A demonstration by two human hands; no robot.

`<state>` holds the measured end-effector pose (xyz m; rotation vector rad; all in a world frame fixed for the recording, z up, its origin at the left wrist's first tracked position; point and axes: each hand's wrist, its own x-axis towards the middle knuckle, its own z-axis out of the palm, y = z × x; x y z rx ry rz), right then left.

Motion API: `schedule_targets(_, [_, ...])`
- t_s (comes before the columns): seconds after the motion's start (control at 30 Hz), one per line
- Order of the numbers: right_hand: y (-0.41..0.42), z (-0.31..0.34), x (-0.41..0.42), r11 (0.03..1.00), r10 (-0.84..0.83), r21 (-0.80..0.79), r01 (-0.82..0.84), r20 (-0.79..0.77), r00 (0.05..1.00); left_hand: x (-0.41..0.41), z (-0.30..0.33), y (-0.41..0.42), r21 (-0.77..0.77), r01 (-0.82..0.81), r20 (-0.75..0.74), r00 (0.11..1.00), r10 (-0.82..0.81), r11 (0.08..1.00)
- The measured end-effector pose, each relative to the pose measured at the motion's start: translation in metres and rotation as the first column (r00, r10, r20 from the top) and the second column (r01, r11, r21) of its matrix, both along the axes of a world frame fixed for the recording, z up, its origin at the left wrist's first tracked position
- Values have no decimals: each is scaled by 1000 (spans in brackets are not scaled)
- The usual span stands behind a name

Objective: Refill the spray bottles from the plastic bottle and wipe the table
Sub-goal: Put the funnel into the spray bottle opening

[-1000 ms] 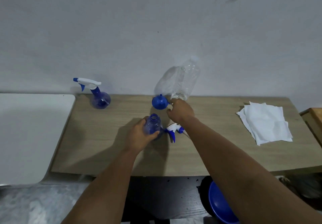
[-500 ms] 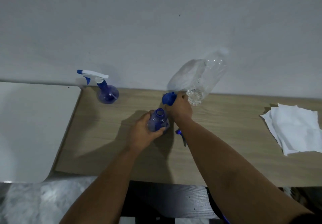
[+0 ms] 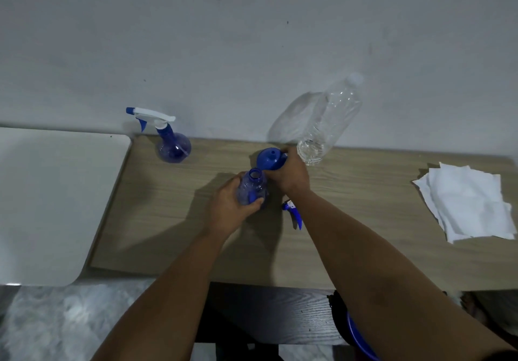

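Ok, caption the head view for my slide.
Left hand steadies open spray bottle; right hand brings blue funnel.

Lighting: dim and cool throughout, with a bluish-grey cast laid over the wall (image 3: 252,38). Shadows: broad, soft-edged shadows are thrown leftward from both forearms across the wooden table (image 3: 168,220); a paler shadow of the plastic bottle (image 3: 328,125) is cast on the wall to its left. Glare: mild brightness is seen on the white surface (image 3: 56,200) at left. Distortion: straight table edges are bowed by the wide-angle lens. Focus: slight softness overall; the lower corners are smeared.
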<state>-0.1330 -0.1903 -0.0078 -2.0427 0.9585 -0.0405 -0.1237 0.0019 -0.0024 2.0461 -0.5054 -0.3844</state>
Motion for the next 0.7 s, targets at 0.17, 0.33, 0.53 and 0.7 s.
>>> schedule_targets(0.17, [-9,38,-21,977,-72,211,19,244,967,-11,8,-2,-8,-20,-51,999,20,1000])
schedule_targets(0.33, [-16,76,-42,842,-131,538,-29,256,958,-23,14,-1,1,-10,-95,995,10,1000])
schedule_targets(0.53, [-15,106,-62,827,39,540,-157,224,974,-33,18,-1,24,-29,-147,989,32,999])
schedule_targets(0.7, [-8,121,-69,920,308,182,-347,213,927,-34,20,2,58,-15,-163,986,25,998])
